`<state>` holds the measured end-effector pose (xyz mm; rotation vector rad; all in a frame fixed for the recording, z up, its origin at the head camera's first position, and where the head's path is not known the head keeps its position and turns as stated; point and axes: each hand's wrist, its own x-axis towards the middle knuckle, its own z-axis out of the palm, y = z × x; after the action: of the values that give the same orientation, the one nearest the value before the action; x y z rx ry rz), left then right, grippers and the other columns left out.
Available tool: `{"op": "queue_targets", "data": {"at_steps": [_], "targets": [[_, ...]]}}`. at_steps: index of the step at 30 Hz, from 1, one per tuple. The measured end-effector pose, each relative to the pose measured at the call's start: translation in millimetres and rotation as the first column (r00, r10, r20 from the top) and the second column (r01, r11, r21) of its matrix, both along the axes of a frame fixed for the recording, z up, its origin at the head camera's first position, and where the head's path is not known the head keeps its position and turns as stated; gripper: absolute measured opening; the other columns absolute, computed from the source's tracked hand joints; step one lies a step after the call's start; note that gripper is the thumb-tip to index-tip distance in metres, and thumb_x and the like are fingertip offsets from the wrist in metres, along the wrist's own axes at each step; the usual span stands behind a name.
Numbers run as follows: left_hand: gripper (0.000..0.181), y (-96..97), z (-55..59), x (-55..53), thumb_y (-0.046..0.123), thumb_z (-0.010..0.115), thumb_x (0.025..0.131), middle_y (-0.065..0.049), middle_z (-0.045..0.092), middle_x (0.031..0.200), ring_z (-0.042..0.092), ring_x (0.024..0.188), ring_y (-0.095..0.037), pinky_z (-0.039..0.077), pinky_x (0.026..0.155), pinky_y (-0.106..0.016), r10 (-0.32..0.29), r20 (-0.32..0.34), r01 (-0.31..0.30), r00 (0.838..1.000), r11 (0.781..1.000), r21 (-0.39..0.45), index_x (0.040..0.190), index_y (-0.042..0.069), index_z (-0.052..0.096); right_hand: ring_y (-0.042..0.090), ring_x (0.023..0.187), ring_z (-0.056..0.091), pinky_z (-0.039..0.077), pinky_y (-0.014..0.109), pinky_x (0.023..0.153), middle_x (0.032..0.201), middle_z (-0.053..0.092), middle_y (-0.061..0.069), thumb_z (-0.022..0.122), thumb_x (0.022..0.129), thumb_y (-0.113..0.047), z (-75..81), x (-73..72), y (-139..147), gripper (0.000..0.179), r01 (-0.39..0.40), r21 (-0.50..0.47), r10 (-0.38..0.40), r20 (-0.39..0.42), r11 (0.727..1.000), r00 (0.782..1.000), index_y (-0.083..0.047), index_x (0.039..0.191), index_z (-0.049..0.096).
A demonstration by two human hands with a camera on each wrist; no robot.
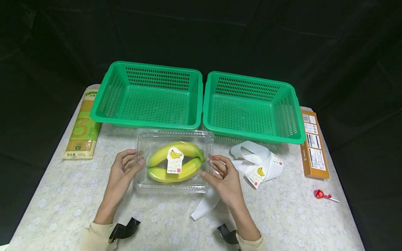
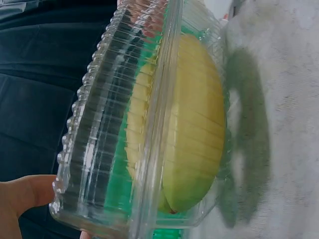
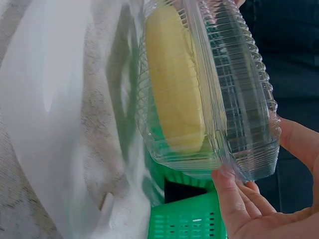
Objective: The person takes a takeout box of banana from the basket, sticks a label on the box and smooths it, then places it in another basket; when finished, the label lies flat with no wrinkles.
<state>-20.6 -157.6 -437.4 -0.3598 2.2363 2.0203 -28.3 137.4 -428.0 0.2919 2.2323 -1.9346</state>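
A clear plastic clamshell box (image 1: 142, 179) with two yellow-green bananas (image 1: 171, 176) inside is held between both hands, its lid closed. On the lid sits a white banana-picture label (image 1: 174, 162). My left hand (image 1: 121, 174) grips the left side, thumb (image 2: 35, 191) visible in the left wrist view. At the opposite side, my right hand (image 1: 227, 179) grips the box with thumb and fingers (image 3: 232, 194). Both wrist views show a gap between the box and its shadow, so it appears slightly raised above the table. Beside the right hand lies a roll of white banana labels (image 1: 273, 170).
Two green baskets (image 1: 147, 122) (image 1: 251, 136) stand side by side behind the box. A noodle packet (image 1: 82, 129) lies at the left, an orange carton (image 1: 315, 146) at the right. A red lollipop (image 1: 319, 194) is near the right edge. A loose backing strip (image 1: 205, 205) trails below the right hand.
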Motion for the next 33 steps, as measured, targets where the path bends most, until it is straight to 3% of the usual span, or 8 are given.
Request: {"op": "queue_targets", "data": {"at_steps": [5, 17, 25, 33], "targets": [[0.054, -0.9, 4.5, 1.4, 0.020, 0.058, 0.102, -0.013, 0.048, 0.141, 0.050, 0.120, -0.001, 0.044, 0.095, -0.006, -0.018, -0.014, 0.018, 1.000, 1.000, 0.003, 0.146, 0.002, 0.033, 0.025, 0.132, 0.058, 0.055, 0.020, 0.094, 0.140, 0.063, 0.011, 0.083, 0.079, -0.002, 5.8, 0.3, 3, 0.062, 0.001, -0.004, -0.002, -0.015, 1.000, 1.000, -0.004, 0.133, 0.052], [0.052, 2.6, 8.5, 2.8, 0.020, 0.057, 0.103, -0.006, 0.050, 0.139, 0.051, 0.123, -0.004, 0.043, 0.097, -0.010, -0.053, -0.090, 0.055, 0.995, 0.998, 0.017, 0.148, 0.007, 0.036, 0.028, 0.130, 0.058, 0.055, 0.017, 0.090, 0.138, 0.062, 0.017, 0.078, 0.082, 0.001, 15.8, -1.0, 10, 0.061, 0.002, 0.008, -0.002, -0.040, 1.000, 0.999, -0.004, 0.137, 0.052], [0.052, 3.2, 14.7, 0.0, 0.013, 0.056, 0.102, -0.004, 0.048, 0.139, 0.048, 0.125, -0.008, 0.041, 0.099, -0.011, -0.041, -0.131, 0.048, 0.991, 0.997, 0.055, 0.150, 0.007, 0.036, 0.024, 0.128, 0.058, 0.055, 0.019, 0.090, 0.141, 0.060, 0.013, 0.078, 0.085, -0.003, 22.1, -3.7, 11, 0.064, -0.012, 0.038, 0.016, -0.083, 0.999, 0.996, -0.009, 0.142, 0.050], [0.057, 8.0, 16.6, -2.5, 0.013, 0.055, 0.103, -0.011, 0.043, 0.148, 0.045, 0.131, -0.008, 0.041, 0.101, -0.012, -0.078, -0.165, 0.093, 0.983, 0.992, 0.081, 0.154, 0.007, 0.031, 0.012, 0.120, 0.061, 0.052, 0.018, 0.097, 0.137, 0.062, 0.015, 0.072, 0.088, 0.001, 27.0, -9.7, 15, 0.051, 0.038, 0.021, -0.035, -0.143, 0.999, 0.989, -0.004, 0.136, 0.056]]}}
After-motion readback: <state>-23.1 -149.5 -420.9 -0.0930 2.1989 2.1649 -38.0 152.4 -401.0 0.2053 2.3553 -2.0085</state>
